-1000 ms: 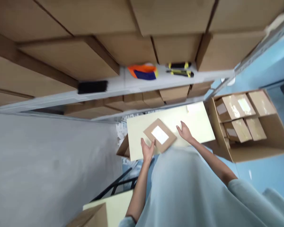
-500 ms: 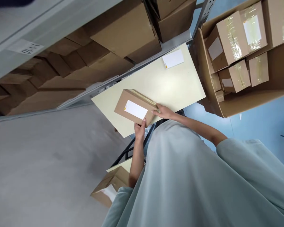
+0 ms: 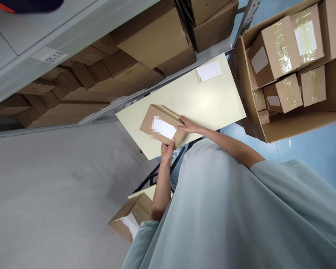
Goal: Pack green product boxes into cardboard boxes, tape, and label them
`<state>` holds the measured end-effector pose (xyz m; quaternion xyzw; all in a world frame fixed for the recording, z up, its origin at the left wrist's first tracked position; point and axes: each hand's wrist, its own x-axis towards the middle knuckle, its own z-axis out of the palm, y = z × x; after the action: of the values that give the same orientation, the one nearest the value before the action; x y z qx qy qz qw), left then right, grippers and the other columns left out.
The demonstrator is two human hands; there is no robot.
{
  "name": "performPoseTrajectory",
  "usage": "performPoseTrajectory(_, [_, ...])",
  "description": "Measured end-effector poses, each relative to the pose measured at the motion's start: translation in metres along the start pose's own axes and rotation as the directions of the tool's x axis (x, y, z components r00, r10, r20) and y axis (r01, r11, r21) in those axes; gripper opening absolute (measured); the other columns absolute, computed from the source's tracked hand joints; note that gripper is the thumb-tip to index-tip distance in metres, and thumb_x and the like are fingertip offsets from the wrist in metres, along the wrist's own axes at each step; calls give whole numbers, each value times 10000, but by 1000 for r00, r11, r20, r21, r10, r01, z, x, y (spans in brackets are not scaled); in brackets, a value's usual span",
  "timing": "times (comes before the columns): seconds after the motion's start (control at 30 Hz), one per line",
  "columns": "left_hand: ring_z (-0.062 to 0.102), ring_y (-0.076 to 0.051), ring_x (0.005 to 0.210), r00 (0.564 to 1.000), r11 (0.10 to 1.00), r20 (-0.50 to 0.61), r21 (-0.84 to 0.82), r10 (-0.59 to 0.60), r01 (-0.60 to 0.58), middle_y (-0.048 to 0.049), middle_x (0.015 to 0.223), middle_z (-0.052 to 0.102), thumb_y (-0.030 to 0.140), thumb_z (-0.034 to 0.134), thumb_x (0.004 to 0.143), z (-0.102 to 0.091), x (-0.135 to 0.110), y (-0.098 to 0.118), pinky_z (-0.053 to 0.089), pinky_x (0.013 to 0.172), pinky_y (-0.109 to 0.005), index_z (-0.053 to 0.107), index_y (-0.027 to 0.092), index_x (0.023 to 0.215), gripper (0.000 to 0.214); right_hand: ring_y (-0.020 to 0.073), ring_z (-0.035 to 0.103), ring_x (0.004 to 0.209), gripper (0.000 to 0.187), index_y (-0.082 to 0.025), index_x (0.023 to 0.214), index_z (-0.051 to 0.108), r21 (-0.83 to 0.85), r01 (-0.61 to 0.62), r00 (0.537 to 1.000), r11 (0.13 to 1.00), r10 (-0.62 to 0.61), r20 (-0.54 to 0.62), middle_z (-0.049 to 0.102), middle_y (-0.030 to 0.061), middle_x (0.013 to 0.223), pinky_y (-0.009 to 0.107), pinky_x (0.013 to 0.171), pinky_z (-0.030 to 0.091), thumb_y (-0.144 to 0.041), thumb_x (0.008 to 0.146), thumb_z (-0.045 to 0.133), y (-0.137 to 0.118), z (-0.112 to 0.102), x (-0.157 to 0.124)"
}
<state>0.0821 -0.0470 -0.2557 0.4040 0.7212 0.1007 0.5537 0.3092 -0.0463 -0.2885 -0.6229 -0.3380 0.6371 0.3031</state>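
Left hand (image 3: 167, 150) and right hand (image 3: 189, 126) have reached the box (image 3: 169, 117), mid-frame | left grip grasping it, right unclear | white label (image 3: 167, 129) on; white paper (image 3: 210, 71) seemingly unused, desk (image 3: 198, 102), upper right

Far left to centre: grey metal shelf (image 3: 84, 28), white tag (image 3: 52, 55) with handwritten marks on its edge, dark item (image 3: 36, 4) with orange edge on top, cut off. Brown cartons (image 3: 154, 33) packed on level below. Perforated post (image 3: 248, 18) at shelf's right end. Right: big open carton (image 3: 299, 126), several taped boxes (image 3: 271, 46) inside, some labelled white. Bluish floor (image 3: 305, 160), right. Near left: small carton (image 3: 142, 207) with white paper (image 3: 131, 223), black metal bars (image 3: 146, 181) just beyond.
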Motion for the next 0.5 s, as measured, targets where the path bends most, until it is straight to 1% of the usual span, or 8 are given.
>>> performPoseTrajectory(0.07, [798, -324, 1292, 994, 997, 74, 1, -74, 74, -204, 1316, 826, 568, 862, 987, 5, -11, 4, 684, 1094, -487, 719, 148, 1272, 527, 348, 263, 1816, 1162, -37, 1804, 373, -22, -37, 993, 999, 34, -111, 297, 252, 1910, 465, 1496, 222, -824, 1009, 687, 5, -5, -11])
performPoseTrajectory(0.13, [830, -350, 1211, 953, 989, 262, 38, -150, 146, -224, 1237, 844, 626, 850, 987, 1, -19, 12, 698, 1066, -518, 768, 136, 1184, 535, 352, 249, 1820, 1156, -37, 1827, 317, -26, -70, 965, 997, 61, -256, 290, 247, 1914, 487, 1501, 194, -829, 1042, 622, 12, -17, -25])
performPoseTrajectory(0.2, [845, -378, 1158, 899, 989, 412, 70, -147, 130, -239, 1193, 853, 707, 839, 965, -12, -18, 25, 702, 1052, -557, 808, 130, 1153, 608, 367, 265, 1813, 1127, -45, 1835, 295, 6, -106, 931, 994, 102, -349, 302, 242, 1911, 526, 1494, 211, -827, 1070, 564, 20, -33, -39])
performPoseTrajectory(0.23, [844, -387, 1162, 902, 995, 420, 66, -97, 76, -241, 1200, 855, 739, 831, 954, -22, -11, 34, 699, 1059, -574, 820, 129, 1166, 646, 374, 283, 1806, 1110, -60, 1840, 290, 32, -124, 921, 992, 127, -369, 309, 233, 1911, 549, 1486, 234, -828, 1079, 540, 24, -42, -45])
performPoseTrajectory(0.3, [806, -371, 1290, 966, 991, 229, 23, 122, -131, -216, 1324, 837, 736, 797, 980, -41, 15, 55, 654, 1156, -567, 810, 145, 1237, 645, 381, 318, 1793, 1093, -106, 1852, 283, 74, -145, 919, 987, 162, -360, 306, 202, 1919, 578, 1469, 275, -843, 1080, 517, 27, -56, -53])
performPoseTrajectory(0.37, [691, -362, 1493, 960, 959, -72, 105, 270, -262, -217, 1511, 759, 657, 826, 985, -53, 49, 74, 549, 1295, -548, 772, 149, 1321, 611, 369, 310, 1798, 1094, -147, 1863, 279, 81, -141, 931, 987, 160, -327, 279, 165, 1935, 575, 1472, 267, -858, 1068, 525, 24, -63, -53])
performPoseTrajectory(0.43, [618, -395, 1574, 971, 982, -185, 142, 153, -128, -250, 1583, 700, 616, 860, 973, -56, 78, 86, 522, 1315, -578, 735, 137, 1367, 633, 356, 292, 1806, 1081, -169, 1868, 278, 67, -143, 944, 987, 156, -290, 270, 141, 1940, 565, 1480, 245, -843, 1065, 540, 16, -60, -46])
performPoseTrajectory(0.5, [662, -408, 1522, 994, 997, -110, 75, -6, 14, -265, 1513, 734, 606, 848, 992, -48, 94, 88, 552, 1283, -595, 741, 126, 1317, 590, 358, 331, 1791, 1031, -177, 1871, 275, 60, -159, 954, 985, 169, -246, 318, 142, 1923, 578, 1469, 278, -790, 1084, 538, 5, -49, -37])
